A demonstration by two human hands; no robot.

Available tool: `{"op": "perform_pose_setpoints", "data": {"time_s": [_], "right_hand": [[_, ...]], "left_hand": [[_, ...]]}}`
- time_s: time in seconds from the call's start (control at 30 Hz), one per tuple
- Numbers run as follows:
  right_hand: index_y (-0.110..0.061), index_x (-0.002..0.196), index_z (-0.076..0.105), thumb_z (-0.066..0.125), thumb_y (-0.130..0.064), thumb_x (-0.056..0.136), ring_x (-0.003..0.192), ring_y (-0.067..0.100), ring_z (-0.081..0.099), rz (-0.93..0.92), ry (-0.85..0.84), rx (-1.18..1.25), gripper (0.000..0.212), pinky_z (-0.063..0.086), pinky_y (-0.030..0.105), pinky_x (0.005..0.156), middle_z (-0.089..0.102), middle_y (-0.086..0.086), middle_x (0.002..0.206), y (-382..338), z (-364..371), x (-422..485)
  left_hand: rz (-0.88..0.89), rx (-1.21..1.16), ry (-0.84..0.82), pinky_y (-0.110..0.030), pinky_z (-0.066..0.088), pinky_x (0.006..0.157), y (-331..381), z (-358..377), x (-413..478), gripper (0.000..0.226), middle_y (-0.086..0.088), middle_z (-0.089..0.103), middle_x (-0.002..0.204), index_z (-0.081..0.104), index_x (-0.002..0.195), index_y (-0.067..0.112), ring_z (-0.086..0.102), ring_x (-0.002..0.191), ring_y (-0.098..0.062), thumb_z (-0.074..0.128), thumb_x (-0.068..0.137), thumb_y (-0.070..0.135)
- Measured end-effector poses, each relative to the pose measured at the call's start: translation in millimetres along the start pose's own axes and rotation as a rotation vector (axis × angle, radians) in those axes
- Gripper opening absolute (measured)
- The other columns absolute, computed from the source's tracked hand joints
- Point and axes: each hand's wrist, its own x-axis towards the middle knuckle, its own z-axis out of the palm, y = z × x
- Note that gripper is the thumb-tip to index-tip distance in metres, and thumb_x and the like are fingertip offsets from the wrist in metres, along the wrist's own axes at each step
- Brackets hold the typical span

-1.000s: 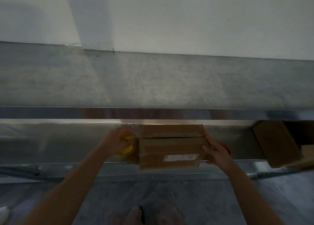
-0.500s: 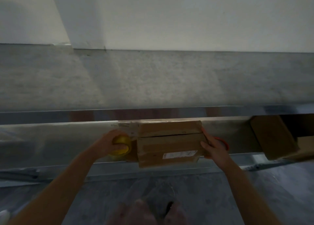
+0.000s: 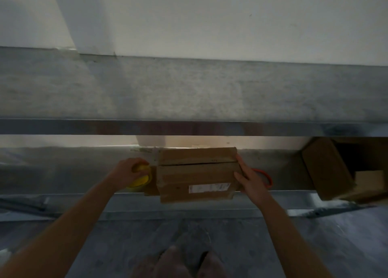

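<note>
Cardboard box [image 3: 197, 172] at shelf edge [image 3: 63, 196], left hand [image 3: 126, 171] gripping yellow roll [image 3: 142, 180], right hand [image 3: 252, 182] flat against it

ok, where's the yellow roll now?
Head view, centre-left: yellow roll on the lower metal shelf, gripped by the left hand, beside the left end of the cardboard box.
</note>
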Motion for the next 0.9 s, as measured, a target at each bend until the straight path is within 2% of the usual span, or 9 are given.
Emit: {"op": "perform_pose_setpoints", "data": {"time_s": [0.1, 0.17, 0.27, 0.33, 0.4, 0.5, 0.57, 0.77, 0.9], "right_hand": [[-0.057, 0.145, 0.009, 0.048, -0.029, 0.102, 0.136, 0.019, 0.043, -0.031, 0.029, -0.086, 0.064, 0.038, 0.045, 0.113, 0.035, 0.000, 0.154, 0.0, -0.4, -0.8], [-0.053, 0.149, 0.004, 0.048, -0.038, 0.101, 0.135, 0.020, 0.042, -0.055, 0.036, -0.156, 0.066, 0.039, 0.047, 0.112, 0.037, 0.001, 0.153, 2.5, -2.5, -5.4], [-0.041, 0.154, 0.018, 0.039, -0.048, 0.100, 0.139, 0.022, 0.036, -0.086, 0.159, -0.263, 0.058, 0.035, 0.047, 0.114, 0.038, 0.002, 0.153, 18.8, -13.2, -16.0], [-0.035, 0.153, 0.028, 0.029, -0.049, 0.103, 0.146, 0.025, 0.025, -0.073, 0.236, -0.637, 0.051, 0.028, 0.048, 0.117, 0.029, 0.001, 0.158, 44.6, -28.1, -20.6], [-0.040, 0.152, 0.024, 0.014, -0.050, 0.104, 0.150, 0.021, 0.012, -0.031, 0.256, -1.027, 0.050, 0.014, 0.042, 0.120, 0.018, -0.007, 0.162, 71.6, -46.5, -19.2], [-0.036, 0.152, 0.029, 0.023, -0.051, 0.103, 0.148, 0.021, 0.018, 0.028, 0.317, -1.021, 0.052, 0.016, 0.042, 0.120, 0.029, -0.005, 0.158, 86.1, -57.7, -14.3], [-0.027, 0.152, 0.031, 0.033, -0.050, 0.101, 0.146, 0.025, 0.024, 0.019, 0.295, -1.014, 0.056, 0.021, 0.042, 0.120, 0.035, 0.000, 0.155, 93.1, -56.1, -6.7], [-0.026, 0.144, 0.039, 0.051, -0.045, 0.093, 0.128, 0.023, 0.043, 0.094, 0.226, -0.905, 0.056, 0.040, 0.040, 0.106, 0.045, 0.003, 0.141, 94.6, -43.9, 10.5], [-0.018, 0.137, 0.042, 0.043, -0.044, 0.101, 0.114, 0.023, 0.057, 0.262, 0.089, -0.965, 0.044, 0.051, 0.037, 0.091, 0.052, 0.006, 0.133, 89.2, -64.5, 26.1]], "left_hand": [[-0.017, 0.030, 0.059, -0.028, 0.041, 0.085, 2.4, 6.3, 3.7, 0.031, -0.002, 0.066, 0.108, 0.068, 0.110, 0.017, 0.056, 0.096, -0.015, 0.075, 0.081, 0.024], [-0.036, 0.059, 0.043, -0.029, 0.041, 0.085, 1.0, 6.0, 4.1, 0.031, -0.002, 0.066, 0.108, 0.068, 0.111, 0.018, 0.057, 0.095, -0.017, 0.075, 0.082, 0.026], [-0.045, 0.102, 0.039, -0.032, 0.043, 0.085, -0.5, 8.0, 2.9, 0.032, -0.001, 0.067, 0.108, 0.067, 0.112, 0.020, 0.059, 0.095, -0.018, 0.074, 0.082, 0.028], [-0.052, 0.107, 0.039, -0.034, 0.045, 0.086, 0.8, 11.0, 2.3, 0.033, -0.002, 0.068, 0.108, 0.067, 0.114, 0.020, 0.060, 0.094, -0.019, 0.074, 0.082, 0.027], [-0.072, 0.098, 0.043, -0.035, 0.046, 0.085, 3.6, 15.2, -0.2, 0.032, -0.002, 0.068, 0.107, 0.067, 0.113, 0.023, 0.060, 0.092, -0.019, 0.075, 0.082, 0.025], [-0.096, 0.068, 0.052, -0.034, 0.044, 0.081, 7.5, 21.0, -5.5, 0.029, -0.002, 0.068, 0.103, 0.066, 0.109, 0.027, 0.059, 0.089, -0.018, 0.074, 0.082, 0.020], [-0.112, 0.065, 0.064, -0.034, 0.044, 0.079, 11.3, 22.7, -8.9, 0.029, -0.004, 0.068, 0.102, 0.066, 0.108, 0.027, 0.060, 0.087, -0.019, 0.074, 0.082, 0.018], [-0.158, 0.043, 0.081, -0.035, 0.046, 0.082, 20.5, 17.8, -22.5, 0.032, -0.002, 0.066, 0.102, 0.065, 0.112, 0.023, 0.060, 0.091, -0.021, 0.076, 0.081, 0.025], [-0.148, 0.028, 0.097, -0.035, 0.045, 0.083, 25.3, 9.1, -29.7, 0.036, 0.000, 0.061, 0.103, 0.063, 0.114, 0.022, 0.057, 0.094, -0.020, 0.076, 0.080, 0.027]]}}
